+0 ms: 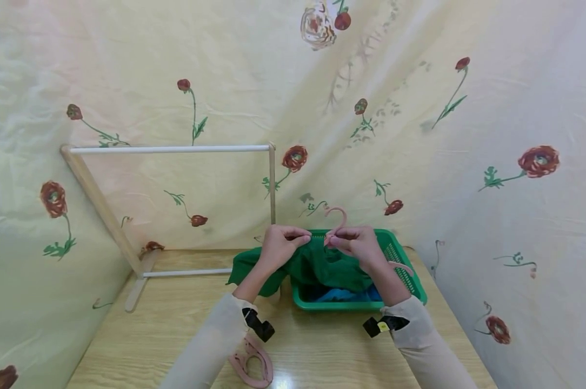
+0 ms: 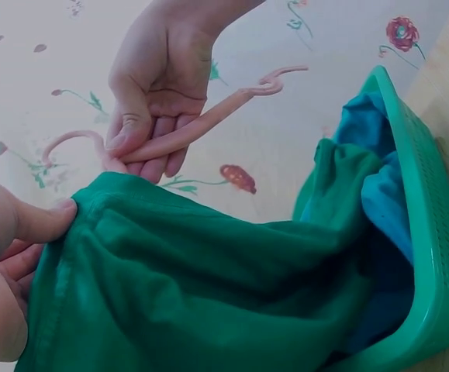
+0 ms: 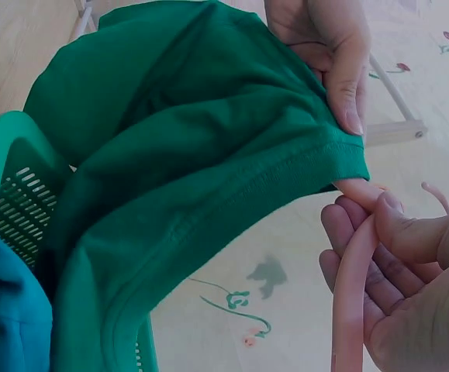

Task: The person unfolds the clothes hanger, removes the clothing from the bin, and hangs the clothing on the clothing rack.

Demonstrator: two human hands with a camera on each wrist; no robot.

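A green garment (image 1: 329,267) hangs between the hands and drapes over a green basket (image 1: 341,306). My left hand (image 1: 279,247) pinches its hemmed edge between thumb and fingers, as the left wrist view also shows. In my right hand (image 1: 358,246) is a pink clothes hanger (image 3: 350,287), held near its middle with the thumb over it. One arm of the hanger goes in under the garment's edge, seen in the right wrist view; the other arm sticks out free. The hanger's hook (image 1: 343,214) points up above the right hand.
Blue cloth (image 1: 346,294) lies in the basket. On the left stands a wooden rack (image 1: 100,208) with a white top bar (image 1: 171,149). Another pink hanger (image 1: 251,363), apparently folded, lies on the table (image 1: 317,351) near the left forearm. A flowered cloth hangs behind.
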